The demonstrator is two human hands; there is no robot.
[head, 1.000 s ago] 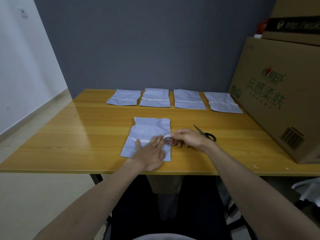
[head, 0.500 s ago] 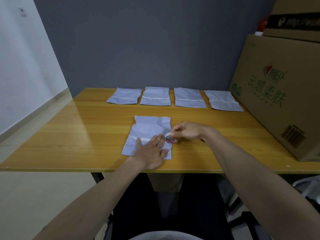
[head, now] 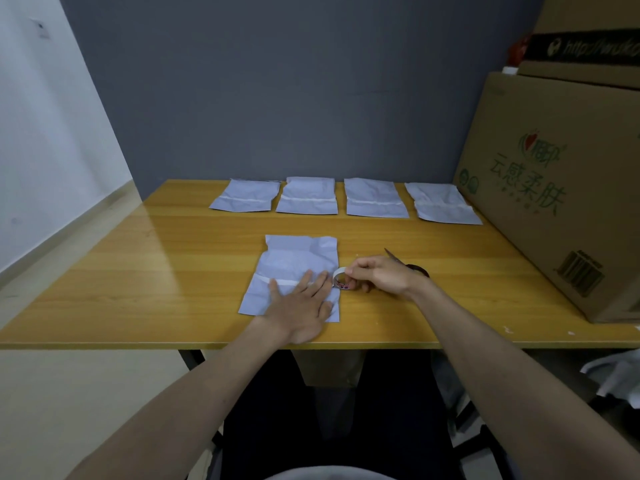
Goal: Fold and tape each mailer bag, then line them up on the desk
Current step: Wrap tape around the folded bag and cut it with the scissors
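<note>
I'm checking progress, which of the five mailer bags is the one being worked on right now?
The near mailer bag, alone in front of the row of four. The left hand presses it flat while the right hand holds the tape roll at its edge.

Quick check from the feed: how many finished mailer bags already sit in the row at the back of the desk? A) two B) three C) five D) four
D: four taped mailer bags lie side by side at the back, while the fifth bag lies under the left hand near the front edge.
</note>
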